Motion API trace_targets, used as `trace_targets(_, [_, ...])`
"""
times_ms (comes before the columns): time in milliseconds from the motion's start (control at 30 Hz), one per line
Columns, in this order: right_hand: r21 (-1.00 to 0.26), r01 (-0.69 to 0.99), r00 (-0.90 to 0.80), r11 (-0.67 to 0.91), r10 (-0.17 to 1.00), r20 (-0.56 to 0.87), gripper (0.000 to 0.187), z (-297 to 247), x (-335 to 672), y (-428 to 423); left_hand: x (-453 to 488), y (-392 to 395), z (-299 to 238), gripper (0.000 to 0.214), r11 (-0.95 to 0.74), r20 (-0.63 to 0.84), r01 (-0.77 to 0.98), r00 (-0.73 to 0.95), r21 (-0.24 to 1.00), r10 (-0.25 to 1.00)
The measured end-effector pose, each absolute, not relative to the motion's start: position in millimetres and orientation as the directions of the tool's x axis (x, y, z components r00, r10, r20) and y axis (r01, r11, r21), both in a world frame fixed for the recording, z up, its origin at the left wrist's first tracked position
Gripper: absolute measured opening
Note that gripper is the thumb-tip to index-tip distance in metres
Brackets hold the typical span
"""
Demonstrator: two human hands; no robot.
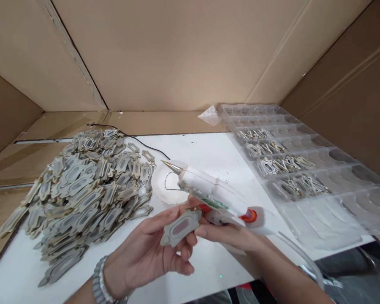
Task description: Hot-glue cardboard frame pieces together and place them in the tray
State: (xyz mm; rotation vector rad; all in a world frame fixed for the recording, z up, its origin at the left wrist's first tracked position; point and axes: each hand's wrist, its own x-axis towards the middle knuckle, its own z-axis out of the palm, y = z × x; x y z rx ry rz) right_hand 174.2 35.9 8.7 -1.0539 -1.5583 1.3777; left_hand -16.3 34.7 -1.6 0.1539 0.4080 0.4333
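Observation:
My left hand [148, 249], a bracelet at its wrist, is closed on a grey ornate frame-shaped plate [182, 227] with a darker oval centre. The plate is tilted, and some of the left fingers curl below it. My right hand [226, 237] is wrapped round a white glue gun [217, 188] with orange-red parts; its metal nozzle points up and left. The right thumb is close to the plate's right end; whether it touches cannot be told. Behind the nozzle lies a round white dish [160, 179] with a dark curved mark.
A large heap of similar grey plates [82, 185] covers the table's left side. On the right lies a clear compartment tray [345, 177] with small metal frames in several cells. A black wire [142, 143] runs to the dish. Cardboard walls [190, 55] enclose the white table [209, 147].

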Motion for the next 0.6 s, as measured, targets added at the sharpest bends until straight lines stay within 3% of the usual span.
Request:
trace_targets(133, [-0.999, 0.038, -0.473, -0.03, 0.88, -0.045, 0.04, 5.7, 176.6, 37.5, -17.7, 34.2, -2.8, 0.037, 0.868, -0.26, -0.415, 0.837, 0.273, 0.482])
trace_targets(300, [-0.997, 0.045, -0.392, -0.056, 0.917, -0.069, 0.032, 9.9, 181.1, 41.2, -22.0, 38.9, 0.5, 0.029, 0.802, -0.236, -0.498, 0.779, 0.331, 0.581])
trace_targets(467, [-0.936, 0.243, -0.263, 0.255, 0.946, 0.189, 0.018, 17.5, 186.3, 43.9, -31.9, 50.1, 8.6, 0.029, 0.521, -0.33, -0.65, 0.403, 0.553, 0.854])
trace_targets(600, [-0.866, 0.226, -0.367, 0.445, 0.863, 0.348, 0.017, 14.4, 187.2, 43.8, -35.7, 56.5, 16.7, 0.038, 0.298, -0.251, -0.628, 0.165, 0.719, 0.954])
